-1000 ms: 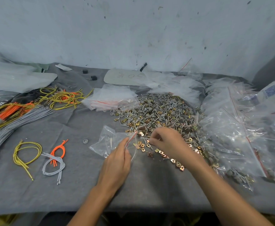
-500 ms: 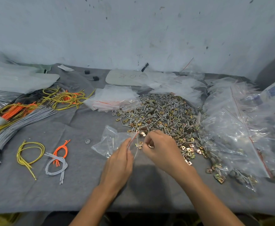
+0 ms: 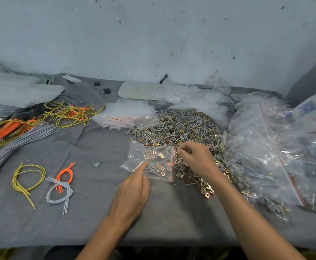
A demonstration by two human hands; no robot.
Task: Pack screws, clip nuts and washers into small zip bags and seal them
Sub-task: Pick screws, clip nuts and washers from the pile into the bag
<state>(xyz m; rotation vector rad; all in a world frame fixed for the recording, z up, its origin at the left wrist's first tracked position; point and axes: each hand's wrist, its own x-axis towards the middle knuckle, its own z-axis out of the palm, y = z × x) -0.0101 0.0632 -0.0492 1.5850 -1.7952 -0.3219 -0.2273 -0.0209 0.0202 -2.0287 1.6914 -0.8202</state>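
A small clear zip bag (image 3: 153, 162) with a red zip line lies on the grey cloth, with screws and gold clip nuts inside it. My left hand (image 3: 132, 190) holds its near-left edge, the forefinger stretched onto the plastic. My right hand (image 3: 196, 158) pinches the far end of the bag's red zip edge with curled fingers. Just behind and to the right of the bag is the loose heap of screws, grey washers and clip nuts (image 3: 181, 130).
Empty zip bags (image 3: 123, 115) lie behind the bag. Filled bags (image 3: 266, 151) are piled on the right. Wire bundles in yellow, orange and grey (image 3: 31, 124) lie on the left, with a few short loops (image 3: 59, 184) and a lone washer (image 3: 96, 164) on the cloth.
The bag has been turned and laid flat with its zip edge to the right. My right hand has moved from the bag's mouth to the far end of the zip.
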